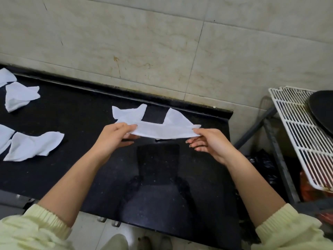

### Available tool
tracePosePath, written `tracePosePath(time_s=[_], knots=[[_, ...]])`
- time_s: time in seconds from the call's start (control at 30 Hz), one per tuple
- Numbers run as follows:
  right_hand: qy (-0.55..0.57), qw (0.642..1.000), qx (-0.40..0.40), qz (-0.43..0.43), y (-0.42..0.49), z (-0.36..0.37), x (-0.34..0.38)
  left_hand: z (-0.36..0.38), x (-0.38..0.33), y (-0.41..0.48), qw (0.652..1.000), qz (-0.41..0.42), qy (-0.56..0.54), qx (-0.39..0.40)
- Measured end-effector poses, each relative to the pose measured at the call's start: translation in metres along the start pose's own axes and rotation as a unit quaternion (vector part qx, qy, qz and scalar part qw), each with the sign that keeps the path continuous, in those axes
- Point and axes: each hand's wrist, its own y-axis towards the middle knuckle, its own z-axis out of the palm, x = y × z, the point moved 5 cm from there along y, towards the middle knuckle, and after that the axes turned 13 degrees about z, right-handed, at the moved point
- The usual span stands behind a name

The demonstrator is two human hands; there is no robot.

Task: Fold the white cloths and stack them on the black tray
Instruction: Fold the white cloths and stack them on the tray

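Observation:
A white cloth (158,129) is stretched between my two hands above the black counter (75,112). My left hand (115,136) pinches its left end, and my right hand (209,141) pinches its right end. Two corners of the cloth stick up behind the held edge. Several other crumpled white cloths lie at the left, one (34,146) near the front and another (19,96) farther back. The black tray (322,110) sits at the far right on a wire rack, partly cut off by the frame edge.
A white wire rack (297,134) on a metal frame stands to the right of the counter. A tiled wall (162,42) rises behind the counter. Black and orange bags (266,170) lie on the floor under the rack.

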Motion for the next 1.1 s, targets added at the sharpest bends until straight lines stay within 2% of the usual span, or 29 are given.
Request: tracePosePath(time_s=[0.07,0.13,0.23,0.3,0.43,0.53,0.63,0.7,0.87,1.1], knots=[[-0.026,0.999,0.016,0.035,0.002,-0.003,-0.017,-0.001,0.019,-0.014,0.999,-0.029,0.019,0.029],[-0.059,0.995,0.031,0.079,0.005,-0.004,-0.040,0.000,0.045,-0.030,0.994,-0.096,0.025,0.055],[-0.123,0.981,0.049,0.140,0.012,0.001,-0.086,0.003,0.087,-0.058,0.971,-0.212,0.052,0.096],[-0.152,0.969,0.055,0.186,0.015,0.005,-0.119,0.003,0.111,-0.073,0.954,-0.261,0.088,0.120],[-0.198,0.947,0.059,0.246,0.018,0.008,-0.167,0.001,0.142,-0.092,0.939,-0.306,0.111,0.112],[-0.211,0.954,0.001,0.212,0.023,0.009,-0.180,0.004,0.151,-0.095,0.943,-0.310,0.098,0.071],[-0.123,0.975,-0.076,0.169,0.030,0.006,-0.179,0.005,0.149,-0.090,0.955,-0.292,0.057,0.002],[-0.056,0.983,-0.097,0.147,0.033,0.004,-0.171,0.005,0.146,-0.082,0.961,-0.274,0.031,-0.017],[0.103,0.980,-0.021,0.166,0.042,0.006,-0.150,0.008,0.142,-0.061,0.962,-0.267,-0.050,-0.030],[0.234,0.958,0.001,0.165,0.069,0.006,-0.122,0.008,0.143,-0.031,0.955,-0.261,-0.127,-0.063]])
